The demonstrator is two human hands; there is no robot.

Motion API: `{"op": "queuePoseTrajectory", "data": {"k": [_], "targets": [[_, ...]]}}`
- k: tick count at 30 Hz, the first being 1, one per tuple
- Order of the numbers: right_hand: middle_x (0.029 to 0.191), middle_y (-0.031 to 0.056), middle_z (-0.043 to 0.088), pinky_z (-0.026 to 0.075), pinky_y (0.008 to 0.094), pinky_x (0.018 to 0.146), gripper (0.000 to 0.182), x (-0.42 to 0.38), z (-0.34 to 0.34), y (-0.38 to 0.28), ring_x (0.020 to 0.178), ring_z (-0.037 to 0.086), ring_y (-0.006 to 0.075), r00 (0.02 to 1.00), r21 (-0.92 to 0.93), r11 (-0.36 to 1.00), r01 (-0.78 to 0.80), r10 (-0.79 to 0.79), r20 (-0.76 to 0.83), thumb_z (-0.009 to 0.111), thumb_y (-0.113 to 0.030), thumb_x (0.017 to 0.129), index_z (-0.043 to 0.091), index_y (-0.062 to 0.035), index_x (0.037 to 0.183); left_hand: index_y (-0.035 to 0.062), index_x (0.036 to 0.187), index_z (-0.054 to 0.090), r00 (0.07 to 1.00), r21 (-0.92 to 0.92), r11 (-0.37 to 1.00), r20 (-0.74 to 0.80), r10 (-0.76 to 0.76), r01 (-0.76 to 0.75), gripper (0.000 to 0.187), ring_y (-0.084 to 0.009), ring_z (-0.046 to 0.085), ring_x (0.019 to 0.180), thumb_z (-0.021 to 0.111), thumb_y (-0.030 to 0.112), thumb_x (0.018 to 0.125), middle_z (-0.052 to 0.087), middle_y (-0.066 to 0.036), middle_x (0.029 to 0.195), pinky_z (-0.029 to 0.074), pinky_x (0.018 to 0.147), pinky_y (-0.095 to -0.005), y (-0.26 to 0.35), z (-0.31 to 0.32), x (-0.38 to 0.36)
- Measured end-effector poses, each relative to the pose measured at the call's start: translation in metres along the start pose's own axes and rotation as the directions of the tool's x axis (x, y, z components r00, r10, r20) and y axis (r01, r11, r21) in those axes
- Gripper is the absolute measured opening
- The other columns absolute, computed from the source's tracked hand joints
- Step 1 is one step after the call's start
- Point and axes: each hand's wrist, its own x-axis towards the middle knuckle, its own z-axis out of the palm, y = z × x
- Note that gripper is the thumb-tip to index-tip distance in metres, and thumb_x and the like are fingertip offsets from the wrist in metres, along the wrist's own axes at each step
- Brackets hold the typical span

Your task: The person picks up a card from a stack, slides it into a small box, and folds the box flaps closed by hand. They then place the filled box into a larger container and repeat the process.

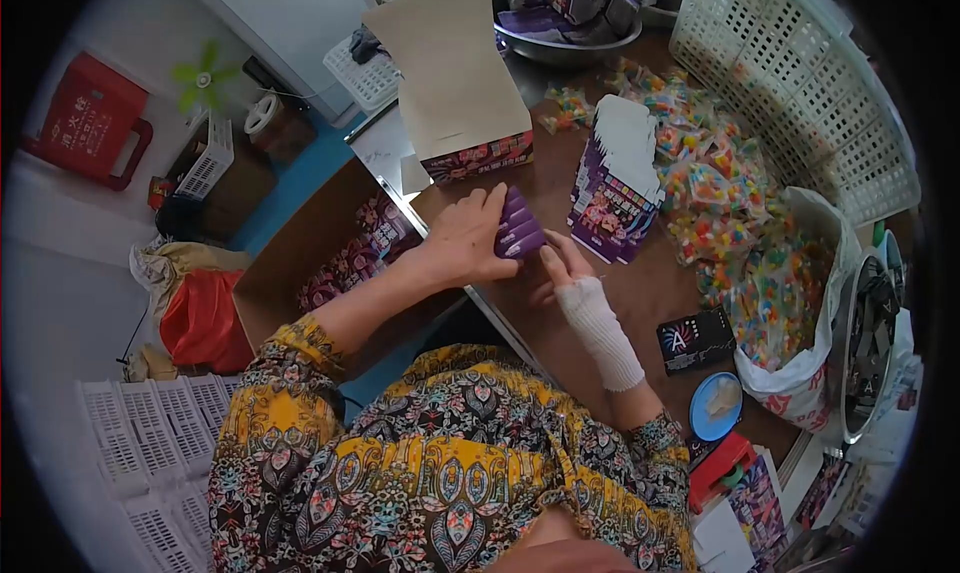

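Note:
A short row of small purple boxes (pixel 519 225) is between my hands, just in front of an open display carton (pixel 478 158). My left hand (pixel 466 235) is closed on the row from the left, its fingers over the far end and its thumb at the near end. My right hand (pixel 563 266), with a white knitted cuff at the wrist, grips the near right corner; some of its fingers are hidden. Right of the row lies a fanned stack of flat purple-and-white boxes (pixel 615 188).
Many clear packets of colourful candy (pixel 712 168) are heaped at the right, by a white plastic bag (pixel 800 373) and a white basket (pixel 790 78). A metal bowl (pixel 570 51) holds purple boxes. A large cardboard box (pixel 285 263) with printed boxes stands left. A black card (pixel 695 341) lies near my right forearm.

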Motion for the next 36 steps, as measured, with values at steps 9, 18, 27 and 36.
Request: {"op": "queuePoseTrajectory", "data": {"k": [9,18,27,36], "targets": [[0.083,0.0159,0.068,0.056,0.0415,0.071,0.052,0.082,0.023,-0.068,0.075,0.07,0.0308,0.923,-0.544,0.762,0.351,-0.379,0.066,0.064,-0.019,0.097,0.048,-0.0191,0.146,0.0021,0.147,0.042,0.941,-0.061,0.995,-0.334,0.054,-0.078,0.096,-0.037,0.059,0.119,0.081,0.044,0.07,0.056,-0.022,0.133,0.047,0.102,-0.0417,-0.087,-0.132,0.052],[0.094,0.0201,0.071,0.054,0.0493,0.079,0.021,0.152,0.051,-0.059,0.091,0.068,0.0424,0.911,-0.783,0.537,0.312,-0.403,0.087,0.064,-0.023,0.096,0.053,-0.0075,0.105,0.0093,0.154,0.035,0.932,0.255,0.949,-0.261,0.253,-0.186,0.101,-0.0394,0.048,0.133,0.08,0.049,0.072,0.047,-0.02,0.147,0.042,0.11,-0.0454,-0.199,-0.081,0.148],[0.084,0.0174,0.071,0.055,0.0445,0.072,0.032,0.133,0.055,-0.062,0.077,0.07,0.0359,0.885,-0.838,0.466,0.284,-0.464,0.042,0.064,-0.022,0.098,0.057,-0.0134,0.128,0.0031,0.153,0.035,0.973,0.499,0.862,-0.139,0.182,-0.09,0.105,-0.0395,0.041,0.14,0.076,0.058,0.074,0.042,-0.021,0.152,0.033,0.115,-0.0504,-0.214,-0.048,0.14],[0.089,0.0069,0.068,0.055,0.0315,0.067,0.025,0.041,-0.056,0.003,0.075,0.066,0.0152,0.681,-0.469,0.853,0.229,-0.485,-0.549,0.064,-0.006,0.097,0.063,-0.0044,0.123,0.0068,0.133,0.059,0.796,0.24,0.899,-0.42,0.437,-0.367,0.054,-0.0373,0.059,0.12,0.074,0.034,0.089,0.058,-0.017,0.135,0.049,0.099,-0.0449,-0.132,-0.087,0.118]]}}
